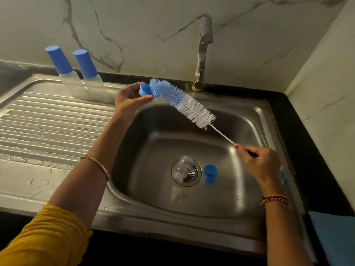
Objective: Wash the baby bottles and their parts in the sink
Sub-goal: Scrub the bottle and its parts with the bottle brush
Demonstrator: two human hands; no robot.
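Head view: left hand [128, 98] pinching blue ring [144, 90] over sink [255, 120]; right hand [263, 166] fingers clamped on brush [182, 101] handle, bristles touching ring. Scrubbing step. Bottle [182, 167], cap [210, 173] lying in basin, probably needing brushing next.

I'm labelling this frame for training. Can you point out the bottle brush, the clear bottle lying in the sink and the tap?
bottle brush [182, 101]: head view, middle of the bristle head.
clear bottle [182, 167]: head view, its body, over the drain.
tap [201, 54]: head view, upright spout.
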